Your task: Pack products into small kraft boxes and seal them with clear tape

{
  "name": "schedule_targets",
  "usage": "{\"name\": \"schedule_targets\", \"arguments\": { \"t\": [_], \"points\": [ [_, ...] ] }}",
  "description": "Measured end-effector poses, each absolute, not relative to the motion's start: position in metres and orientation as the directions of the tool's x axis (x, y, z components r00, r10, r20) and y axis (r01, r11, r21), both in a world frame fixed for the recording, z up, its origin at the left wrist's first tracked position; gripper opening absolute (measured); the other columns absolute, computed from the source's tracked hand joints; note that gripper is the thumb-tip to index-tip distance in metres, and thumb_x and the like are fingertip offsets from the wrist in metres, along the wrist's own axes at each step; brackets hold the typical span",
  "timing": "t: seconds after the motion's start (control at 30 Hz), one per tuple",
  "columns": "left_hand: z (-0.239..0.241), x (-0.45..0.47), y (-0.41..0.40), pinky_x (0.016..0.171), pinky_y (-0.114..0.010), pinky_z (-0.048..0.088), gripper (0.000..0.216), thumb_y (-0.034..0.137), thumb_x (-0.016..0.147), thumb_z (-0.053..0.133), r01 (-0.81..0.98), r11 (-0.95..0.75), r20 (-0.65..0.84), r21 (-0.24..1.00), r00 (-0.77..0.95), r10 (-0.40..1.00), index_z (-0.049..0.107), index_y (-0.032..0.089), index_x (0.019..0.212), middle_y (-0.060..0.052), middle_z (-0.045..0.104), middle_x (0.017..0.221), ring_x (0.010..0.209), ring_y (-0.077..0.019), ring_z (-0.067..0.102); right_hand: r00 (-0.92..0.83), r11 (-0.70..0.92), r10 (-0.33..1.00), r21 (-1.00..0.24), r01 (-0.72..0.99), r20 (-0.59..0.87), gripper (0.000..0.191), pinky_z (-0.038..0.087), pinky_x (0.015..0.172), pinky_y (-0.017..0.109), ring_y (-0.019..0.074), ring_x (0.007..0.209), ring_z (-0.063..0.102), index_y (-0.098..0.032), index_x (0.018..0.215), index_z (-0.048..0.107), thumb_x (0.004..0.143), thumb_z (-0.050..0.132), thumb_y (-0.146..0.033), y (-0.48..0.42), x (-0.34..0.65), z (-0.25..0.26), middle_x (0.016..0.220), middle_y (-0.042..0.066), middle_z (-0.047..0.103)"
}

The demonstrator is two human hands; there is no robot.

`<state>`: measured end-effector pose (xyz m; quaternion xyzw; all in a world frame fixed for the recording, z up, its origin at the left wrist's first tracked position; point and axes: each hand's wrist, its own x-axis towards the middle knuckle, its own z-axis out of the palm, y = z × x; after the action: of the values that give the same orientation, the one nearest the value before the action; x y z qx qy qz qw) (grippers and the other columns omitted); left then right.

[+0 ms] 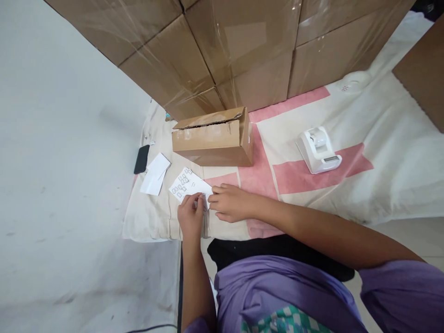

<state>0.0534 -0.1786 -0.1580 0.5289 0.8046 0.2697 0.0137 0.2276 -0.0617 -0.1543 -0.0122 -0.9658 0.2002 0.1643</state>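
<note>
A white sheet with small printed labels (187, 184) lies on the cream and pink cloth (347, 115) in front of me. My left hand (190, 216) is at the sheet's near edge, its fingers pinched together on something small I cannot make out. My right hand (229, 202) lies beside it on the right, fingers curled, with the fingertips touching the sheet's near right corner. The two hands almost meet at that edge.
A small brown cardboard box (215, 137) stands just behind the sheet. Large taped cartons (229, 51) are stacked at the back. A white label printer (318, 150) sits to the right. Two white paper strips (155, 173) and a black phone (141, 159) lie left.
</note>
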Motion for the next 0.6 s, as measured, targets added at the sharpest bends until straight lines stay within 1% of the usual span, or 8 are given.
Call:
{"name": "schedule_targets", "arguments": {
  "t": [0.07, 0.13, 0.2, 0.27, 0.33, 0.4, 0.53, 0.6],
  "points": [
    [-0.156, 0.058, -0.179, 0.074, -0.031, 0.049, 0.026, 0.037, 0.097, 0.055, 0.782, 0.262, 0.26, 0.565, -0.47, 0.843, 0.075, 0.022, 0.101, -0.004, 0.07, 0.092, 0.076, -0.0168, 0.062, -0.937, 0.884, 0.171, -0.468, 0.008, 0.306, 0.017, 0.043, 0.086, 0.04, 0.0267, 0.103, 0.056, -0.016, 0.1, 0.07, 0.095, 0.06, -0.029, -0.059, 0.227, -0.157, 0.106, 0.01, 0.071],
    [-0.152, 0.066, -0.178, 0.078, -0.03, 0.051, 0.026, 0.039, 0.098, 0.056, 0.694, 0.224, 0.239, 0.684, -0.504, 0.83, 0.075, 0.022, 0.101, -0.004, 0.07, 0.096, 0.086, -0.018, 0.066, -0.886, 0.823, 0.301, -0.565, 0.053, 0.354, 0.024, 0.045, 0.091, 0.04, 0.0262, 0.108, 0.059, -0.016, 0.113, 0.068, 0.096, 0.06, -0.031, -0.056, 0.228, -0.158, 0.114, 0.011, 0.071],
    [-0.146, 0.077, -0.176, 0.082, -0.03, 0.053, 0.026, 0.041, 0.098, 0.058, 0.633, 0.182, 0.227, 0.752, -0.509, 0.83, 0.076, 0.022, 0.1, -0.004, 0.07, 0.094, 0.091, -0.0187, 0.067, -0.817, 0.747, 0.43, -0.659, 0.084, 0.384, 0.032, 0.047, 0.093, 0.038, 0.0248, 0.11, 0.061, -0.015, 0.121, 0.065, 0.095, 0.064, -0.034, -0.053, 0.229, -0.155, 0.119, 0.012, 0.07],
    [-0.141, 0.088, -0.173, 0.084, -0.031, 0.054, 0.026, 0.041, 0.097, 0.06, 0.606, 0.147, 0.23, 0.782, -0.5, 0.835, 0.077, 0.022, 0.099, -0.004, 0.07, 0.093, 0.093, -0.0191, 0.067, -0.764, 0.693, 0.517, -0.713, 0.108, 0.387, 0.026, 0.048, 0.086, 0.034, 0.0221, 0.102, 0.064, -0.016, 0.115, 0.066, 0.095, 0.065, -0.034, -0.051, 0.23, -0.152, 0.113, 0.01, 0.072],
    [-0.14, 0.097, -0.169, 0.086, -0.031, 0.054, 0.027, 0.043, 0.098, 0.059, 0.585, 0.123, 0.236, 0.801, -0.499, 0.834, 0.077, 0.022, 0.101, -0.005, 0.07, 0.095, 0.094, -0.0197, 0.067, -0.73, 0.681, 0.551, -0.724, 0.112, 0.405, 0.014, 0.046, 0.076, 0.03, 0.0183, 0.088, 0.064, -0.017, 0.099, 0.068, 0.098, 0.06, -0.029, -0.05, 0.232, -0.148, 0.096, 0.006, 0.072],
    [-0.144, 0.103, -0.166, 0.087, -0.031, 0.054, 0.03, 0.043, 0.098, 0.057, 0.543, 0.121, 0.228, 0.831, -0.531, 0.816, 0.075, 0.023, 0.109, -0.005, 0.07, 0.098, 0.097, -0.0198, 0.067, -0.704, 0.701, 0.545, -0.709, 0.083, 0.456, 0.018, 0.043, 0.069, 0.027, 0.0154, 0.078, 0.06, -0.018, 0.087, 0.066, 0.1, 0.055, -0.023, -0.049, 0.234, -0.145, 0.083, 0.003, 0.068],
    [-0.151, 0.106, -0.148, 0.085, -0.029, 0.055, 0.043, 0.043, 0.099, 0.053, 0.463, 0.106, 0.253, 0.88, -0.646, 0.721, 0.056, 0.023, 0.137, -0.006, 0.066, 0.105, 0.094, -0.0174, 0.066, -0.604, 0.723, 0.553, -0.69, 0.005, 0.575, 0.018, 0.041, 0.064, 0.027, 0.0132, 0.069, 0.054, -0.019, 0.083, 0.061, 0.099, 0.053, -0.022, -0.039, 0.252, -0.129, 0.075, 0.0, 0.059],
    [-0.147, 0.103, -0.127, 0.091, -0.03, 0.054, 0.047, 0.043, 0.098, 0.052, 0.494, 0.095, 0.327, 0.864, -0.695, 0.64, 0.048, 0.024, 0.141, -0.009, 0.062, 0.123, 0.108, -0.0185, 0.065, -0.533, 0.703, 0.582, -0.71, -0.05, 0.614, 0.016, 0.043, 0.064, 0.027, 0.0132, 0.068, 0.053, -0.02, 0.084, 0.059, 0.099, 0.053, -0.022, -0.029, 0.272, -0.116, 0.076, 0.0, 0.058]
  ]
}}
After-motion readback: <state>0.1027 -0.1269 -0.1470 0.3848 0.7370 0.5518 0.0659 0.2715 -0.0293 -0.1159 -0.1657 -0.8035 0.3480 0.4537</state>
